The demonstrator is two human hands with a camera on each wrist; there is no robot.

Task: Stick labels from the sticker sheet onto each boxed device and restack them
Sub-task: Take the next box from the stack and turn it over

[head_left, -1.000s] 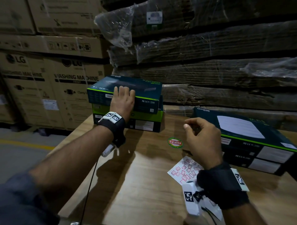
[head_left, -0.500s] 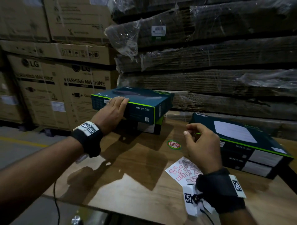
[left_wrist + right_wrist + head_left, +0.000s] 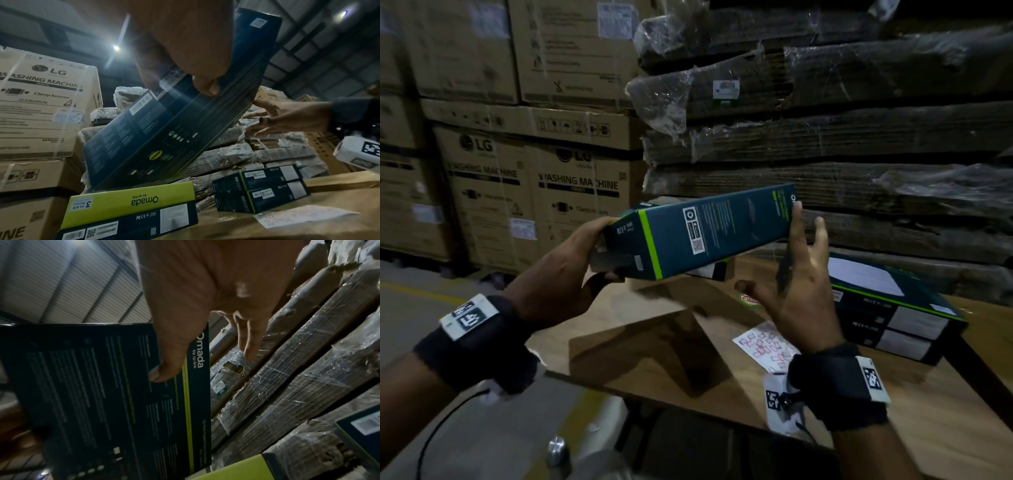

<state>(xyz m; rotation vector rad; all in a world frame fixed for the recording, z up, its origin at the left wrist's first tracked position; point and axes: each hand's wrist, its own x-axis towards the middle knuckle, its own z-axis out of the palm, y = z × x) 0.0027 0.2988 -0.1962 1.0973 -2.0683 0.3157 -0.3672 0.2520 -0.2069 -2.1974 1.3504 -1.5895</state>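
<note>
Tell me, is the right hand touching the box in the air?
Touching. The right wrist view shows the right hand with its thumb pressed flat on the printed face of the lifted Omada box.

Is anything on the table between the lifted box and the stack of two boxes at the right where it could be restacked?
Nothing visible blocks it. The lifted box is in the air between both hands; the stack has a bare top. The sticker sheet lies flat on the table.

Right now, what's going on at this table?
A person is holding a dark boxed device tilted in the air above the table. The left hand grips one end; the right hand steadies the other with straight fingers. The sticker sheet lies on the table, beside two stacked boxes at the right.
</note>
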